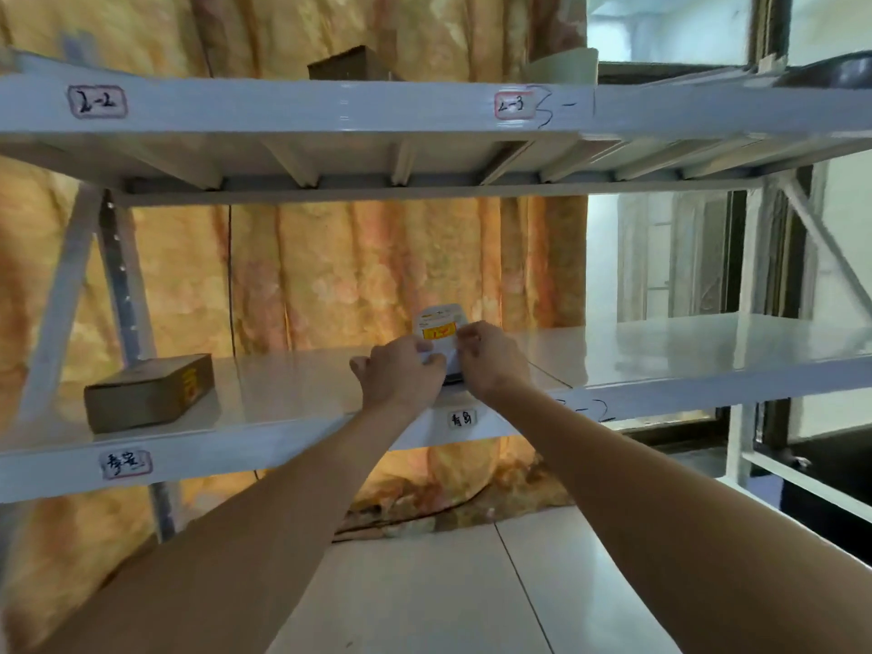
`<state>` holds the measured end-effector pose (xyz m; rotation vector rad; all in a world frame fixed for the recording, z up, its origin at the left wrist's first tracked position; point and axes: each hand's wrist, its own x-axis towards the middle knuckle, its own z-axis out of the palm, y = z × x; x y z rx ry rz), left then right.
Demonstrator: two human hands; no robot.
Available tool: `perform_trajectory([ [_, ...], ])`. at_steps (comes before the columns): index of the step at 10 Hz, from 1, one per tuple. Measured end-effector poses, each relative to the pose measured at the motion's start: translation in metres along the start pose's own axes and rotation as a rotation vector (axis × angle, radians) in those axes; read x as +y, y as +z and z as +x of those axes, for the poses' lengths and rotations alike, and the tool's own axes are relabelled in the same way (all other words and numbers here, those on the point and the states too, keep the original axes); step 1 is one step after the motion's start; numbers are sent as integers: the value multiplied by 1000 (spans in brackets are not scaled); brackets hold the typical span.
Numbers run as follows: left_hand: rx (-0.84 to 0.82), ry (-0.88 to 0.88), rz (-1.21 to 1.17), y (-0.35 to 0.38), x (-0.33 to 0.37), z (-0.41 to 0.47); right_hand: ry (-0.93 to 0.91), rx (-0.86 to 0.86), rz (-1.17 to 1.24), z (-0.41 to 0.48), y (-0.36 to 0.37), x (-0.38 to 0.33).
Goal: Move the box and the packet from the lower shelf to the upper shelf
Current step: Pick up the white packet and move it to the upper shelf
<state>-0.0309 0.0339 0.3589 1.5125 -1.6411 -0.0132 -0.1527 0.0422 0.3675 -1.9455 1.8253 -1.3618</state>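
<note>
Two bare forearms reach up from the 6 o'clock edge toward the lower shelf [302, 384], a pale metal board with handwritten labels on its front lip. At the shelf's front edge, near the centre of the view, the left hand [401, 375] and right hand [490, 358] close in from either side on a white packet [439, 325] with a yellow and orange label. The packet stands tilted up between them, its lower part hidden behind the knuckles. The fingers [427, 365] of the left hand curl against its left lower corner; the right hand's fingers pinch its right edge, so both hands grasp the packet. A dark object lies under it, too hidden to identify.

At 9 o'clock on the same shelf, well apart from the hands, a brown cardboard box [148, 391] lies flat, closed, a yellow mark on its end.

Farther up, at 12 o'clock, the upper shelf [292, 108] carries a dark box [342, 63] near its back. A patterned orange curtain [330, 276] hangs behind.
</note>
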Motion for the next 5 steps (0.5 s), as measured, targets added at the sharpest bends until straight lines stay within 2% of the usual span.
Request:
perform_trajectory([
  [1,-14,149,366,15,-4,8,43,-68,-196,14,12,14],
  [3,-43,176,440,16,-2,14,52,-67,-234,21,18,20],
  [4,-135,119,459,13,1,11,40,-155,-292,12,14,20],
  [5,-114,110,461,6,14,-14,-95,17,-180,-5,-12,12],
])
